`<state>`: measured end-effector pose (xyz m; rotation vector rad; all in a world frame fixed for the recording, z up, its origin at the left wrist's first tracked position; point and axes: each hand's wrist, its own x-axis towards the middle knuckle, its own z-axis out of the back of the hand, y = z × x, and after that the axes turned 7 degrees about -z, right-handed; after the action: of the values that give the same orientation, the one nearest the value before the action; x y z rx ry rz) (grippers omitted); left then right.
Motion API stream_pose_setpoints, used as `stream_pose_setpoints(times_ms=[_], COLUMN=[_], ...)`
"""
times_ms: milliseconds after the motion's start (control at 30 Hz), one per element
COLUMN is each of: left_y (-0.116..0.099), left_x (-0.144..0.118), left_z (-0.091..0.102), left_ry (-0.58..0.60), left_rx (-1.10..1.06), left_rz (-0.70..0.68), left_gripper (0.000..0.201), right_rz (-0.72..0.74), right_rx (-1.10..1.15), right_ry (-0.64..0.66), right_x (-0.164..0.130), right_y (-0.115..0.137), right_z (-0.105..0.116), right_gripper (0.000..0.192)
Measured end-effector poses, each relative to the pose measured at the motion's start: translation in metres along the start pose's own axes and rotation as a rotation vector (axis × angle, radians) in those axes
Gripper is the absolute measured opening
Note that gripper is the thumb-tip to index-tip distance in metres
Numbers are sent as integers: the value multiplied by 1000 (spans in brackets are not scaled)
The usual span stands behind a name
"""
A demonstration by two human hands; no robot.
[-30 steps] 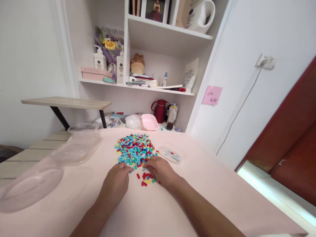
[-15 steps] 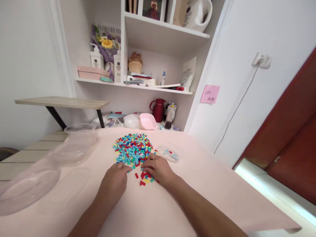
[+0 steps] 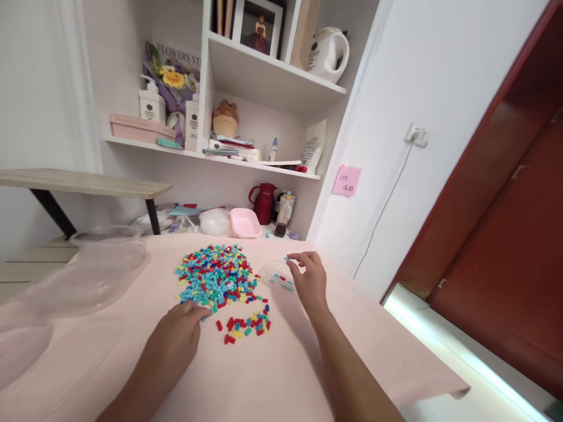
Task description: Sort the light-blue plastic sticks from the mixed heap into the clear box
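Sorting small coloured pieces by hand on the pink surface (image 3: 272, 375). Best done by keeping the pinch light and low over the small clear dish (image 3: 276, 274), letting go only once well inside its rim, so nothing bounces off toward the edge. Worth keeping the other hand flat and quiet, as an anchor against scattering the heap.

Right hand (image 3: 309, 281): raised just over the dish, thumb and forefinger nipped together on what looks like a tiny blue piece (image 3: 287, 258), other fingers loosely curled. Grip nearly closed, only the piece between the tips.

Left hand (image 3: 176, 340): palm down on the surface, fingers loosely bent, tips touching the near edge of the big bead pile (image 3: 213, 276); whether anything sits under them, impossible to tell.

Small separated cluster (image 3: 244, 325) of mostly red pieces just in front of the pile, between the two hands.
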<state>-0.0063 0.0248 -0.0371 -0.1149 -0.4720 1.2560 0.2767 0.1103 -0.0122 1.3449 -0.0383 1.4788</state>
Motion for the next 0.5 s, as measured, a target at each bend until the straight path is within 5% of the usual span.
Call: stream_pose_setpoints(times_ms=[200, 500], left_y=[0, -6], left_x=[1, -5], left_z=[0, 3], left_ry=[-4, -15], left_rx=[16, 3], left_rz=[17, 42], left_gripper=[44, 44], right_rz=[-7, 301], right_rx=[95, 251], right_ry=[75, 689], right_x=[-6, -50], right_y=[5, 49], right_z=[-1, -30], right_gripper=[25, 35])
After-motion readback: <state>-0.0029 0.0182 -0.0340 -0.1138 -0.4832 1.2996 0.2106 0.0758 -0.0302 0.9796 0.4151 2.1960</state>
